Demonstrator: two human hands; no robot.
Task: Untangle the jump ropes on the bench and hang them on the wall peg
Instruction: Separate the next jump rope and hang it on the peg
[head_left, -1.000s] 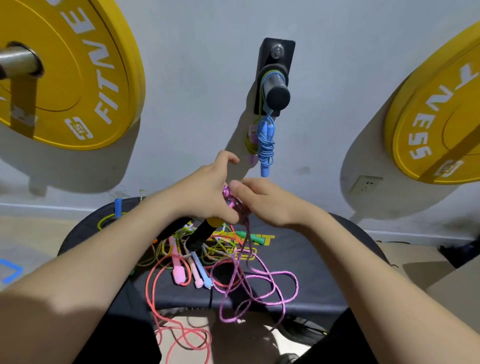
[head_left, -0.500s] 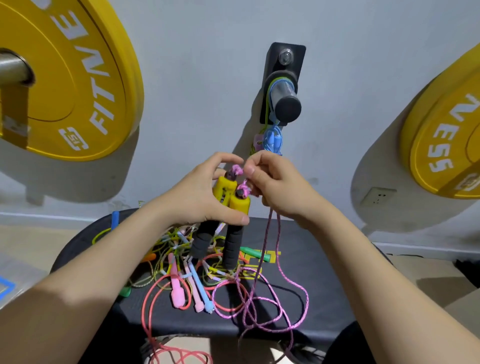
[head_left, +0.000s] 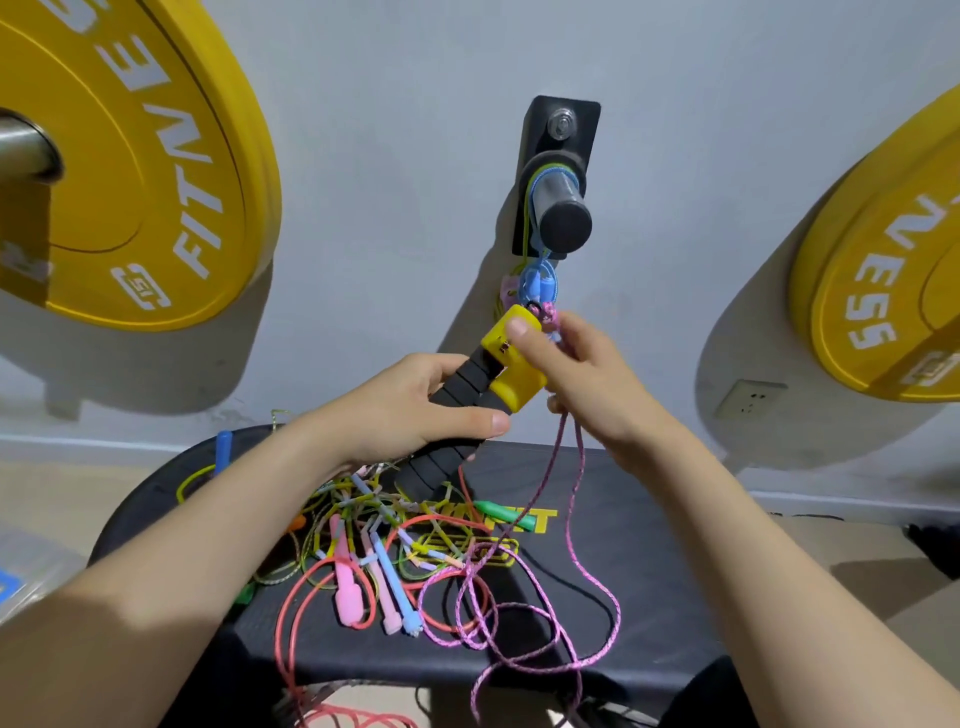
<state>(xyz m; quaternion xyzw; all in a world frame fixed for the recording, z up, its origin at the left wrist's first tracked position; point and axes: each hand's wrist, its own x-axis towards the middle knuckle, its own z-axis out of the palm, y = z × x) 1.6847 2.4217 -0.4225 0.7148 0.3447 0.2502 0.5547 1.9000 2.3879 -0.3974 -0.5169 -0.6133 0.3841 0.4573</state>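
From the head view, the left hand (head_left: 415, 410) is wrapped around the black foam grips of two jump rope handles (head_left: 470, 384), held side by side and tilted up to the right, clear of the counter (head_left: 649, 519). Their yellow end caps (head_left: 514, 358) point toward the wall below the wall peg (head_left: 561, 208). The right hand (head_left: 592, 384) is closed at those caps. Its thumb lies on the upper cap and its fingers are curled round the pink cord (head_left: 571, 525), which is knotted at the cap tips. From under that hand the cord drops in two strands and ends in loose loops on the counter's front right part, one loop trailing over the front edge. The peg is a dark cylinder on a black wall plate, and it already carries a blue jump rope (head_left: 540, 280), bundled and hanging just beneath it. A yellow-green cord (head_left: 527, 218) is looped beside the blue one. On the black padded counter below the hands lies a tangle of ropes (head_left: 395, 530) in yellow, white and coral strands. Among them are a pink handle (head_left: 347, 592), two pale blue handles (head_left: 400, 597) and a green handle (head_left: 506, 515). A coral rope (head_left: 291, 618) spills off the front edge. Another blue handle (head_left: 223, 449) stands near the counter's far left rim. Yellow weight plates hang on the wall to the left (head_left: 156, 156) and to the right (head_left: 883, 270), with a wall socket (head_left: 748, 397) under the right one.
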